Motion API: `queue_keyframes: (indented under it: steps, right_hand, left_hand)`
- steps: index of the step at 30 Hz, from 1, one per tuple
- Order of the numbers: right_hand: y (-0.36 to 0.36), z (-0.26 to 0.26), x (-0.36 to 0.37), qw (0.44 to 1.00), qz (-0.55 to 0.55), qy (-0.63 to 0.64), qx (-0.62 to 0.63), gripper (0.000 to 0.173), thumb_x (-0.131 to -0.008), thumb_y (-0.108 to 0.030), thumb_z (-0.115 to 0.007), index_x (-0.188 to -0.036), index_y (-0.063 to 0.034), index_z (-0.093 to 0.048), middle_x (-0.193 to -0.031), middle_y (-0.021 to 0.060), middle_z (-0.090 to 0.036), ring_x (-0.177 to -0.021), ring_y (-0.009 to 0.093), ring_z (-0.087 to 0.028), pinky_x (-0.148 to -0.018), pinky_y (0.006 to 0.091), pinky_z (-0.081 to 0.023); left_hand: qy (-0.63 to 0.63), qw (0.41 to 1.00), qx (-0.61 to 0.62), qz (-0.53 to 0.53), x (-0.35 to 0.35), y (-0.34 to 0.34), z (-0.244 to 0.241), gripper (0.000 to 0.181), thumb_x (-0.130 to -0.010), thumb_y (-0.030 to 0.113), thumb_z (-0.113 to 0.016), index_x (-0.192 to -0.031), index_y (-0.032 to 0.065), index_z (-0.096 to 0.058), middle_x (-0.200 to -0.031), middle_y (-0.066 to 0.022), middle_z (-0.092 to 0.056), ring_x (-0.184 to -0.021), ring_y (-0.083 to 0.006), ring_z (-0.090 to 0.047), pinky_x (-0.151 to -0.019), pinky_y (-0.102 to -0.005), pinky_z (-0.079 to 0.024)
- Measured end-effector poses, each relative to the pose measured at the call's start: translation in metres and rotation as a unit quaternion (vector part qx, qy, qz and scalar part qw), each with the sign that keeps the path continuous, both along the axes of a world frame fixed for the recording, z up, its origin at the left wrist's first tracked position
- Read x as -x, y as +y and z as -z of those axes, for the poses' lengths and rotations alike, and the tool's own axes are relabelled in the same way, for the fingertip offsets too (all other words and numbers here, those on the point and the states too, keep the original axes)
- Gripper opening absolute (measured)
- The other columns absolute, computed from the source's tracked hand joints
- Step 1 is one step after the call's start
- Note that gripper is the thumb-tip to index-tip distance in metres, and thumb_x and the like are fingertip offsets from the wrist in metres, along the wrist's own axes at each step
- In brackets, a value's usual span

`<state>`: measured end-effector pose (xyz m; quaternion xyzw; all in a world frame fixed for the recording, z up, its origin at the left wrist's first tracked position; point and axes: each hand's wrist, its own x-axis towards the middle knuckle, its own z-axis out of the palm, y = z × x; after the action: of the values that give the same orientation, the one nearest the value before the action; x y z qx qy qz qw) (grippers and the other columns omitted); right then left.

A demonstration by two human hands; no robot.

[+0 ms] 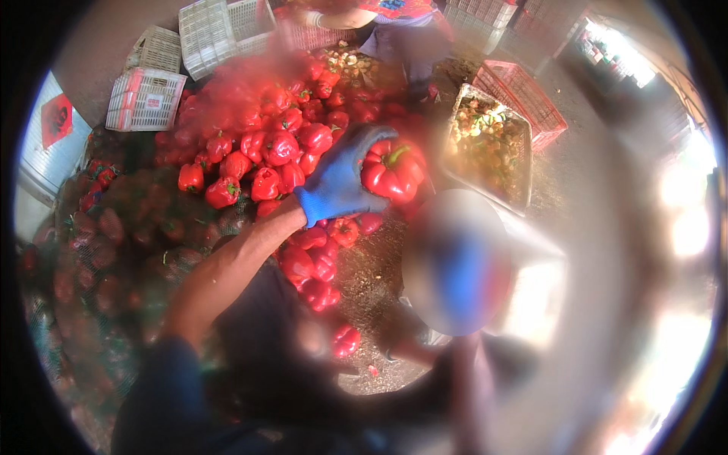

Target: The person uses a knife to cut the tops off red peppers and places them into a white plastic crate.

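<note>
My left hand [344, 179], in a blue and dark grey coated work glove, grips a large red bell pepper [398, 176] with its green stem facing up. Beneath and beyond it spreads a heap of red bell peppers [278, 148]. My right hand [463, 276] shows only as a blue smear behind a blurred spot on the lens. Whether it holds anything is hidden. A few loose peppers [315, 261] lie on the floor near my legs, and a single pepper [346, 340] lies closer to me.
Ahead right, a crate [529, 170] contains pale pepper cores; a red plastic crate [520, 94] sits beyond. White crates [145, 99] stand at the far left. Green mesh sacks [108, 267] of peppers lie left. Another person [392, 42] is across the heap.
</note>
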<state>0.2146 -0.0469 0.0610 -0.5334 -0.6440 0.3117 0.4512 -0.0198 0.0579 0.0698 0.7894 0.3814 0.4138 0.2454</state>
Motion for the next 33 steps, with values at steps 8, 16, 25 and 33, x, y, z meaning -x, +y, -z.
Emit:
queue_keyframes:
  steps: [8,16,25,33]
  right_hand:
    - [-0.007,0.005,-0.006,0.998,-0.008,0.006,0.060,0.038,-0.101,-0.026,-0.066,-0.131,-0.0042,-0.060,-0.064,0.0017,-0.060,-0.056,0.008,-0.050,-0.052,0.0293,-0.043]
    - [0.009,0.050,-0.012,0.982,0.002,-0.183,0.049,0.029,-0.099,-0.025,-0.067,-0.120,-0.0051,-0.065,-0.069,0.0124,-0.067,-0.053,0.020,-0.062,-0.051,0.0380,-0.046]
    - [0.025,0.006,0.004,0.975,0.051,0.215,-0.018,0.049,-0.099,-0.031,-0.070,-0.134,0.0014,-0.060,-0.094,0.0012,-0.069,-0.075,0.004,-0.057,-0.059,0.0247,-0.043]
    - [0.010,-0.010,-0.005,0.936,-0.095,0.317,0.123,0.063,-0.085,-0.019,-0.079,-0.137,0.0000,-0.051,-0.116,0.0082,-0.065,-0.099,0.017,-0.064,-0.084,0.0294,-0.053]
  left_hand:
    - [-0.028,0.998,0.020,0.046,-0.014,-0.004,0.002,0.091,-0.060,0.010,-0.090,-0.141,0.0067,-0.050,-0.137,-0.0108,-0.053,-0.131,-0.0248,-0.051,-0.112,-0.0375,-0.043]
    - [-0.405,0.846,0.330,0.106,0.020,-0.007,-0.019,0.086,-0.067,0.004,-0.088,-0.144,0.0051,-0.050,-0.136,-0.0088,-0.060,-0.127,-0.0222,-0.057,-0.106,-0.0374,-0.052]
    - [-0.258,0.874,0.341,0.230,0.009,-0.012,-0.004,0.094,-0.068,0.004,-0.091,-0.150,0.0041,-0.046,-0.146,-0.0066,-0.055,-0.136,-0.0188,-0.048,-0.117,-0.0359,-0.039]
    - [-0.211,0.847,0.381,0.304,-0.009,-0.012,0.012,0.096,-0.076,0.003,-0.087,-0.157,0.0074,-0.036,-0.152,-0.0085,-0.049,-0.138,-0.0191,-0.047,-0.112,-0.0350,-0.045]
